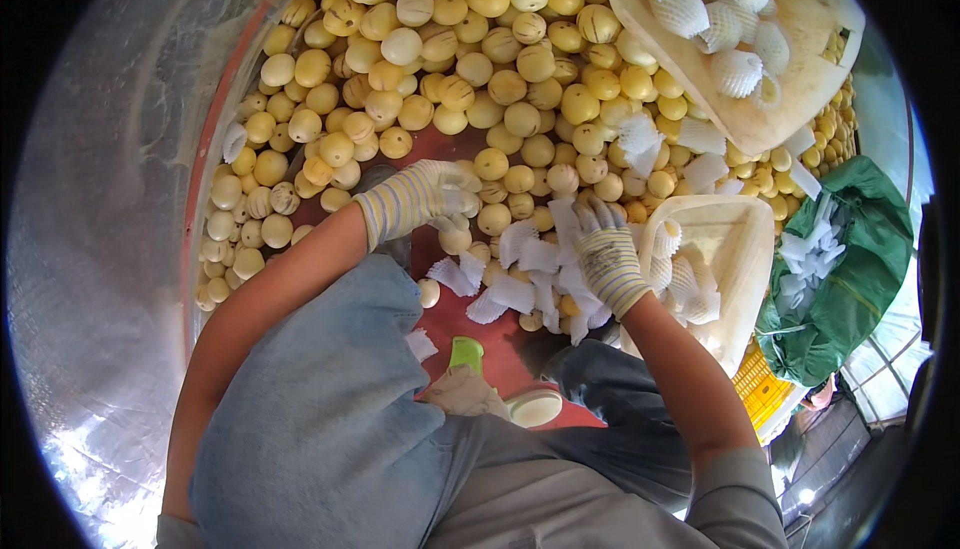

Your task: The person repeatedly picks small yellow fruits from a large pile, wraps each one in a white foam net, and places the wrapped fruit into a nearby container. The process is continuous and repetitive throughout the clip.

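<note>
My left hand (445,195), in a striped knit glove, reaches over the near edge of a heap of yellow pepino melons (440,44), some with dark streaks. Its fingers are curled; whatever lies inside them is hidden. One pepino melon (455,241) is just below that hand. My right hand (603,244), gloved alike, is closed at a white foam net sleeve (563,219) beside its fingertips. More loose foam net sleeves (513,292) lie between my hands, over some melons.
To the right, a cream plastic tub (748,249) holds melons in foam nets. Another tub (680,74) of wrapped melons sits on the heap, upper right. A green sack (860,269) with foam sleeves and a yellow crate (762,389) are farther right. A grey sheet (110,179) borders the left.
</note>
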A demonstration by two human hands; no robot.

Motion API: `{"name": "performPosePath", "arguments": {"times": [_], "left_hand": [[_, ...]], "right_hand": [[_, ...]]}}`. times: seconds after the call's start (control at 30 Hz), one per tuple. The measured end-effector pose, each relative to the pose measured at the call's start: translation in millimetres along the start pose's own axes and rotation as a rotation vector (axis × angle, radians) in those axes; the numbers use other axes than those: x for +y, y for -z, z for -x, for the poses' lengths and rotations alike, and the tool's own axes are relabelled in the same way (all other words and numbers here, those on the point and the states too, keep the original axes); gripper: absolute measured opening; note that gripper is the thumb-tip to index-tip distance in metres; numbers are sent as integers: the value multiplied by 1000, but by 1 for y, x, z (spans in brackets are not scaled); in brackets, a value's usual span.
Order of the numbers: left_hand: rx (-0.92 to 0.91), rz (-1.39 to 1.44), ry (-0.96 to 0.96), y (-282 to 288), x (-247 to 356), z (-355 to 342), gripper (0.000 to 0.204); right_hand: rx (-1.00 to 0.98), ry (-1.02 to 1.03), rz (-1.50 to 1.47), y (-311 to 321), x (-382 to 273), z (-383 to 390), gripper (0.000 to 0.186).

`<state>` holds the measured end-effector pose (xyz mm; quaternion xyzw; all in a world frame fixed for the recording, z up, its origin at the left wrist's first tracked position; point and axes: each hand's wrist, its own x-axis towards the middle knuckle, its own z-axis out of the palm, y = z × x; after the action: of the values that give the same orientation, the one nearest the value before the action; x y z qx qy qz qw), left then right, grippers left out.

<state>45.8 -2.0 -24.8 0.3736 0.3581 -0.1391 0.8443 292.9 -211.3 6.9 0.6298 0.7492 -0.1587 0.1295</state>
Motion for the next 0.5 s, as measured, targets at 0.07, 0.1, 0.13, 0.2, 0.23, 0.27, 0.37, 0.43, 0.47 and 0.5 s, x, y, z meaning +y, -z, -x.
{"name": "performPosePath", "arguments": {"times": [0.07,0.1,0.13,0.2,0.23,0.27,0.37,0.43,0.47,0.5], "left_hand": [[15,10,-85,0,1,1,48],[16,24,-151,2,-3,0,48],[17,37,-217,3,-7,-1,49],[-14,-28,-277,-6,5,-4,49],[-25,-64,-315,-9,9,-5,49],[-44,-100,-354,-14,14,-9,49],[-26,-180,-385,-24,19,-6,50],[-42,-225,-374,-19,18,-3,56],[13,-201,-345,-17,18,-2,57],[68,-177,-316,-15,18,-2,58]], "right_hand": [[-77,-102,-63,13,3,2,39],[25,-131,-113,27,0,-4,31],[-78,-220,-311,39,-2,-10,32],[-286,-424,-687,64,-2,-21,35],[-198,-273,-725,69,-5,-27,37],[-194,-322,-763,77,-10,-35,33],[-107,-388,-879,88,-32,-61,30],[25,-421,-956,86,-47,-74,32],[93,-441,-990,85,-52,-79,34],[83,-494,-1079,82,-58,-81,40]]}}
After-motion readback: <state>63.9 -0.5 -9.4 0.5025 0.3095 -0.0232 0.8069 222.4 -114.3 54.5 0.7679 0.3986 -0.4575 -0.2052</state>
